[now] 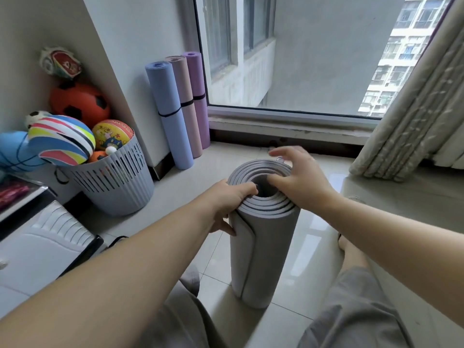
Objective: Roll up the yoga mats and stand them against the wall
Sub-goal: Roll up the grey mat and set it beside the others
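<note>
Grey mat: the grey mat (263, 247) was rolled tight and stood on end on the tiled floor (321, 234), dead centre between the person's knees, spiral end facing up.
Left hand: the left hand (231, 199) gripped the roll's rim at nine o'clock, thumb hooked over the top layers and fingers curled round the outer wrap.
Right hand: the right hand (298, 182) rested across the top from three o'clock with its fingers spread. The long ones reached over the far rim at twelve, and what looked like the thumb lay at the hollow core, though the angle made that hard to call.
Finished mats: at eleven o'clock from the roll, the blue mat (170, 114), pink mat (185, 104) and purple mat (198, 96) stood upright side by side against the wall (140, 46), each ringed by a dark band.
Basket: at nine o'clock a slatted basket (118, 182) brimmed with balls.
Curtain: at two o'clock the curtain (406, 116) hung down to the floor.
</note>
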